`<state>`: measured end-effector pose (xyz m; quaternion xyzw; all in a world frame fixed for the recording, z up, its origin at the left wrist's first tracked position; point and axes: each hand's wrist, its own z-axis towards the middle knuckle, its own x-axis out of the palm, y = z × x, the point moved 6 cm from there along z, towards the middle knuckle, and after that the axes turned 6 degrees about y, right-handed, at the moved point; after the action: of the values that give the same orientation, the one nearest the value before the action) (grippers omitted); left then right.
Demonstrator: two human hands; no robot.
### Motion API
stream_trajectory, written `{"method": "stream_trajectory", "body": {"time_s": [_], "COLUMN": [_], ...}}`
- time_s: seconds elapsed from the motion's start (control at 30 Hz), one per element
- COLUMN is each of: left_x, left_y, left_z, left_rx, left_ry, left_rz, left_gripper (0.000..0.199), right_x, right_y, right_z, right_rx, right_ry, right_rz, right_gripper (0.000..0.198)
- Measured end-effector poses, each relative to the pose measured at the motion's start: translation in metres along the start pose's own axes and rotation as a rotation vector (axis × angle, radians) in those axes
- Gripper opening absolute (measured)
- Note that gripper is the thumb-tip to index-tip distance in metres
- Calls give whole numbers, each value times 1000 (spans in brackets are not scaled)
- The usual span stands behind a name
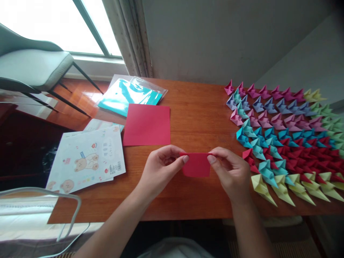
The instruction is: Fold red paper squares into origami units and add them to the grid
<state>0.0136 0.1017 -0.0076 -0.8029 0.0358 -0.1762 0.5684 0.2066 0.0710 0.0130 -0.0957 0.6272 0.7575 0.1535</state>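
A small folded piece of red paper (196,165) is held up over the near side of the table, its top edge level. My left hand (163,165) pinches the upper left corner between thumb and fingers. At the upper right corner, my right hand (229,170) has the same kind of pinch, thumb in front. Beyond my left hand lies a larger flat square of red paper (147,124). To the right of my right hand stand many folded paper figures in rows, the closest being pale yellow ones (262,188) and red ones (249,159).
Shiny turquoise paper in a clear packet (129,95) lies at the back left of the wooden table (196,107). Sheets printed with cartoon bears (88,157) overlap the left edge. A grey chair (34,64) stands by the window, and a white curved rail (76,200) is at lower left.
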Motion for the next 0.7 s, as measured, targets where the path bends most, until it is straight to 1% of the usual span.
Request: {"method": "stream_trajectory", "body": {"time_s": [0.7], "left_x": [-1], "left_y": [0], "left_z": [1], "left_rx": [25], "left_ry": [-10], "left_rz": [11], "left_gripper": [21], "right_x": [0], "right_y": [0], "right_z": [0], "right_rx": [5], "right_ry": [6], "right_rz": [-21], "right_gripper": [6]}}
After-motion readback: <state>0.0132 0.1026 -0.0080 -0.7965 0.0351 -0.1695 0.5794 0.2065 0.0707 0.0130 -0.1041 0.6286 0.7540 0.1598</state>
